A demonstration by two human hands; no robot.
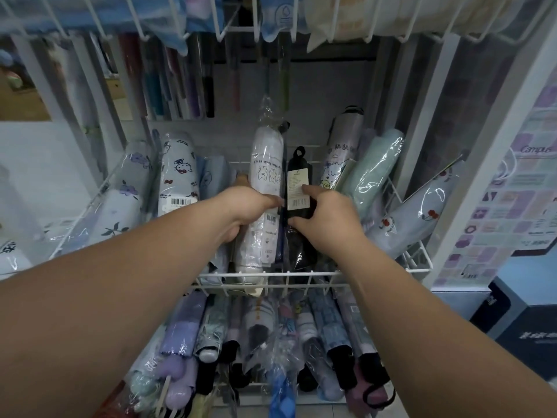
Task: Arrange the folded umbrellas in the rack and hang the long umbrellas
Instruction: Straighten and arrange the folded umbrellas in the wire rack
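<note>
A white wire rack [271, 276] holds several folded umbrellas in clear plastic sleeves. My left hand [244, 209] grips a white folded umbrella [265, 164] with small bear prints, standing upright in the rack's middle. My right hand [325, 215] holds a black folded umbrella [298, 164] with a white barcode tag, right beside the white one. Long umbrellas [208, 86] hang from a rail behind the rack.
A cat-print umbrella [177, 173] and flower-print ones lie left in the rack; mint [373, 170] and cherry-print [416, 212] umbrellas lean at right. A lower basket [271, 342] is full of folded umbrellas. Upper wire shelf [271, 22] overhead. Dark boxes [518, 324] stand at lower right.
</note>
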